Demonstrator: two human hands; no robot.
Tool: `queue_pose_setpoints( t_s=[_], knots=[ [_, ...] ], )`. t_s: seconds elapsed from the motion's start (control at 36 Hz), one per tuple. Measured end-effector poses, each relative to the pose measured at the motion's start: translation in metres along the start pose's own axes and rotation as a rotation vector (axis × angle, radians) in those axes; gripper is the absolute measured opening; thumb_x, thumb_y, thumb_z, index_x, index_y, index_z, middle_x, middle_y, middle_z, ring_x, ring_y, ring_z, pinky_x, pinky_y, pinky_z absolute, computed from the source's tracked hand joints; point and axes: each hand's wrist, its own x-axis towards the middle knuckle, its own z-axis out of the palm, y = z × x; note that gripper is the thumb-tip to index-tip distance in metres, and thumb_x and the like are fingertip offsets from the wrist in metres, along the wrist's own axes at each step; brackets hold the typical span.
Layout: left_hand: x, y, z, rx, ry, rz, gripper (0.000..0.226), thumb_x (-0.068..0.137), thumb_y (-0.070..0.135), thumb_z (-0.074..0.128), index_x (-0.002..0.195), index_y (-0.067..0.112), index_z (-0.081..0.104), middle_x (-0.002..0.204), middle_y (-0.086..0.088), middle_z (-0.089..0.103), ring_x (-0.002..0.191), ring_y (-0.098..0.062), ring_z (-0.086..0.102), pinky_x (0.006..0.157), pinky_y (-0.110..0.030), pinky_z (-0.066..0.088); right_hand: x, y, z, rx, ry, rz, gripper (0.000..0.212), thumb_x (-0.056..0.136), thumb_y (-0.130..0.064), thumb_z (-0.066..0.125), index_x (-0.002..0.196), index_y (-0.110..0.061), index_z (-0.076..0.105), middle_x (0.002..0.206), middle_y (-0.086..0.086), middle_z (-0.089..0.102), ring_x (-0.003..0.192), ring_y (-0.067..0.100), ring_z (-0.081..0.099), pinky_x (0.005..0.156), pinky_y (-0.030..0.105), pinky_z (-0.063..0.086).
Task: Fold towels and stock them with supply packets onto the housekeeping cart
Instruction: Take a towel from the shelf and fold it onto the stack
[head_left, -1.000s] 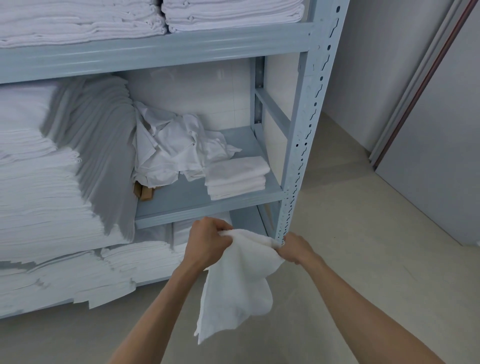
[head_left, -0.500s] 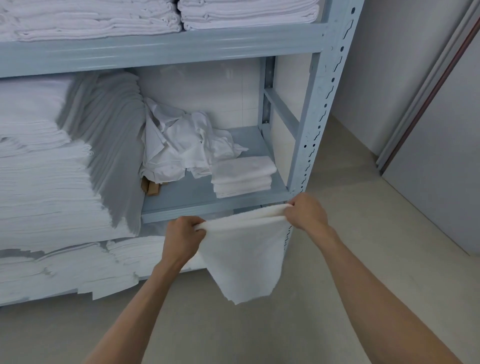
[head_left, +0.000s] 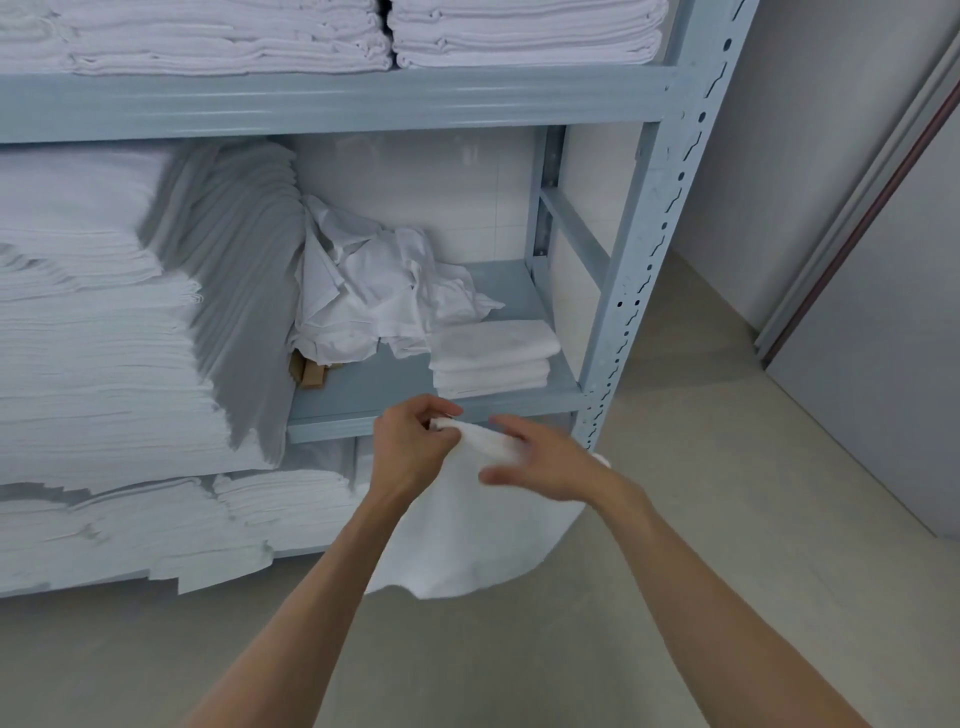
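I have my hands close together before the shelf: the left hand pinches the towel at its top edge; the blurred right hand seems open against it. Folded towels lie shelved; no cart shows, so stocking remains.

Light soft, even, cool; source itself out of frame; no hard glare. White linen stacks near blown out, folds barely readable; their side face falls into grey shade. Faint sheen on wall tiles behind shelf. Soft shadows under blue-grey shelf beams and below lowest shelf; floor evenly lit. Right hand smeared by motion blur, fingers indistinct; left hand sharper. Wide-angle bend at edges: upright post and door frame lean; slight overall softness.
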Motion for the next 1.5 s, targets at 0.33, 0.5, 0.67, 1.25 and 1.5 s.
queue_pose_setpoints(
  t_s=[0.33,0.5,0.67,1.25,1.5],
  knots=[
    [-0.012,-0.044,-0.064,-0.308,0.016,-0.019,0.026,0.087,0.015,0.071,0.103,0.037,0.071,0.09,0.008,0.073,0.081,-0.011,0.068,0.071,-0.027,0.055,0.011,-0.045,0.054,-0.102,0.32,-0.353,0.012,0.098,-0.024,0.058,0.099,-0.016,0.066,0.089,-0.006,0.065,0.084,0.024,0.062,0.064,0.028,0.033],
    [-0.024,-0.073,-0.07,-0.261,-0.068,-0.1,0.041,0.07,0.029,0.089,0.106,0.033,0.069,0.101,0.01,0.075,0.091,-0.01,0.072,0.073,-0.03,0.059,0.012,-0.078,0.034,-0.178,0.257,-0.514,0.024,0.099,-0.023,0.055,0.119,-0.016,0.068,0.111,0.001,0.072,0.097,0.027,0.065,0.081,0.038,0.05],
    [-0.027,-0.079,-0.042,-0.294,-0.12,-0.123,0.032,0.074,0.017,0.088,0.093,0.034,0.068,0.091,0.024,0.074,0.082,0.001,0.07,0.061,-0.014,0.054,0.008,-0.097,-0.006,-0.095,0.172,-0.459,0.025,0.095,-0.032,0.063,0.113,-0.018,0.073,0.104,-0.008,0.072,0.092,0.016,0.063,0.081,0.032,0.046],
    [-0.011,-0.042,0.009,-0.248,-0.464,-0.143,0.018,0.087,0.034,0.075,0.098,0.02,0.076,0.099,0.003,0.078,0.092,-0.017,0.073,0.086,-0.039,0.058,0.007,-0.077,-0.111,-0.196,0.561,-0.378,0.026,0.097,-0.032,0.061,0.118,-0.021,0.071,0.101,-0.011,0.066,0.099,0.022,0.062,0.085,0.034,0.045],
    [0.0,-0.008,0.005,-0.412,-0.418,-0.168,0.02,0.085,0.037,0.076,0.094,0.02,0.078,0.098,-0.002,0.078,0.092,-0.02,0.075,0.081,-0.034,0.059,0.012,0.022,-0.049,-0.033,0.582,0.233,0.055,0.101,-0.043,0.046,0.141,-0.005,0.045,0.137,0.018,0.05,0.129,0.034,0.044,0.101,0.043,0.038]
  ],
)
